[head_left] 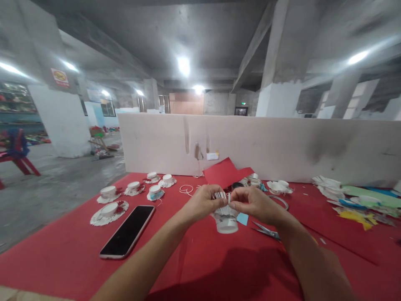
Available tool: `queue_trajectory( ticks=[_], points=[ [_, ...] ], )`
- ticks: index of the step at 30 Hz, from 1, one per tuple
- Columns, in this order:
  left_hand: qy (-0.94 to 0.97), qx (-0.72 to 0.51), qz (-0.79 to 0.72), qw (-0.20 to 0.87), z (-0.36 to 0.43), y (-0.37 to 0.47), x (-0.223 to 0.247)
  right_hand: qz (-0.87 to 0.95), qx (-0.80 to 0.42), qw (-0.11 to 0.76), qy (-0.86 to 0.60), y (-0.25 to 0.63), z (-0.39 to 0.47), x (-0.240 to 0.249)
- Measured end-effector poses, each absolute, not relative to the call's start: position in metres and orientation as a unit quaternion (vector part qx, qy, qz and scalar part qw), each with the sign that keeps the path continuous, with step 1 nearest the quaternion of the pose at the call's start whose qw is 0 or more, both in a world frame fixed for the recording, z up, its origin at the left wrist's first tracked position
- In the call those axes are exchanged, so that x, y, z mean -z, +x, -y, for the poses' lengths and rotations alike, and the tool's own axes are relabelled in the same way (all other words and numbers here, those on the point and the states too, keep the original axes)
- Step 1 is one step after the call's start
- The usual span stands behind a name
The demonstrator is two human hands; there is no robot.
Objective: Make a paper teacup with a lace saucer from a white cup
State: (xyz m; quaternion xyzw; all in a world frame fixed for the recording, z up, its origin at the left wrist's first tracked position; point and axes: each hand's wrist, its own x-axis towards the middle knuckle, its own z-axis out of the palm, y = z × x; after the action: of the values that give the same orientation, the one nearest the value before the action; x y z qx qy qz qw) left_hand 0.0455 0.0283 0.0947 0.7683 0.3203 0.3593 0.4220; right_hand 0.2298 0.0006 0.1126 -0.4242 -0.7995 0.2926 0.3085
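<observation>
Head view, hands pinching fringed white cup, scissors nearby

Bare left hand, bare right hand, both forearms uncovered

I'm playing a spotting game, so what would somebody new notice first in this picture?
Probably the bright red tabletop across the bottom. Near the middle, the left hand and right hand hold a white cup cut into strips at its upper end. A dark-screened phone lies on the left, near small white ruffled pieces.
</observation>
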Motion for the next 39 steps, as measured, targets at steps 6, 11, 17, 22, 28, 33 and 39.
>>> queue_trajectory(
  ticks=[6,11,17,22,28,33,39],
  points=[
    [0.766,-0.355,-0.325,0.426,-0.028,0.044,-0.098,0.804,-0.298,0.309,-0.411,0.231,-0.001,-0.114],
    [0.747,-0.364,-0.317,0.457,-0.027,0.044,-0.099,0.796,-0.321,0.338,-0.386,0.233,-0.004,-0.114],
    [0.728,-0.358,-0.317,0.492,-0.027,0.044,-0.098,0.786,-0.302,0.358,-0.404,0.227,-0.005,-0.108],
    [0.665,-0.38,-0.288,0.575,-0.027,0.044,-0.101,0.788,-0.257,0.384,-0.408,0.228,-0.009,-0.107],
    [0.565,-0.397,-0.216,0.69,-0.03,0.053,-0.093,0.762,-0.208,0.446,-0.42,0.229,-0.011,-0.109],
    [0.565,-0.366,-0.21,0.709,-0.034,0.062,-0.076,0.772,-0.116,0.428,-0.456,0.222,-0.006,-0.108],
    [0.526,-0.393,-0.275,0.702,-0.034,0.063,-0.074,0.812,-0.046,0.393,-0.428,0.222,-0.006,-0.107]
  ],
)
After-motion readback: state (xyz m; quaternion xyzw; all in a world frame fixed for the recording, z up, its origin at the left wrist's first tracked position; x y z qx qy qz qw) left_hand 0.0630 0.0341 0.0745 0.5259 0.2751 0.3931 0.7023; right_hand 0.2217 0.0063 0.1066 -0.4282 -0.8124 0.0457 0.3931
